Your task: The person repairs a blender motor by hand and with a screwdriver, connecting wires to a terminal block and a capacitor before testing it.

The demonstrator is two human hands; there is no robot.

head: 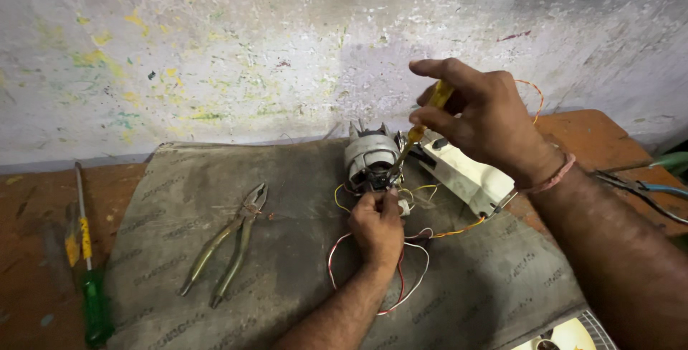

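A small grey electric motor with yellow, red and white wires lies on a grey mat. My left hand pinches the wires at the motor's front face. My right hand holds a yellow-handled screwdriver, its tip angled down to the motor just above my left fingers. A cord band circles my right wrist.
Bare-metal pliers lie on the mat to the left. A green-handled screwdriver rests on the brown bench at far left. A white plastic casing sits behind the motor. More tool handles lie at right. A stained wall stands behind.
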